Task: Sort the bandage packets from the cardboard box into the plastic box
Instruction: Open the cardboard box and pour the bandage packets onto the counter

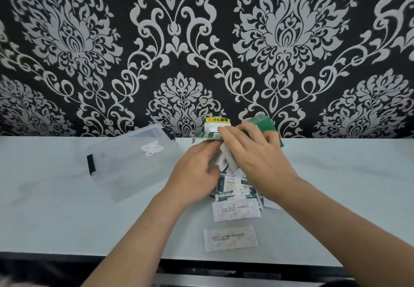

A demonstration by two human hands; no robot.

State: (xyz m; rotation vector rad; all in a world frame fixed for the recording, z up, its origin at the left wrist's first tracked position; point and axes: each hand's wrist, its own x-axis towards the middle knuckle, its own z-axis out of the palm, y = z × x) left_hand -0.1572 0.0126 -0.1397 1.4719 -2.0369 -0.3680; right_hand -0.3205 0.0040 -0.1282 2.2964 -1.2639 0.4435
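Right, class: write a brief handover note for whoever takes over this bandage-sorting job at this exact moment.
Left hand: on the loose packets below the carton's mouth.
Right hand: gripping the tipped green cardboard box.
Green-and-white bandage packets: piled on the pale table; one white packet lies apart, nearer the front edge.
Clear plastic box: left of the pile, lid apparently still on.
Done: packets tipped out.
Left: open the box, move every packet in.

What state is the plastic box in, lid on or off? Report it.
Lid on: the clear plastic box lies closed, black latches at its ends, sticker on top, no packets visible inside.
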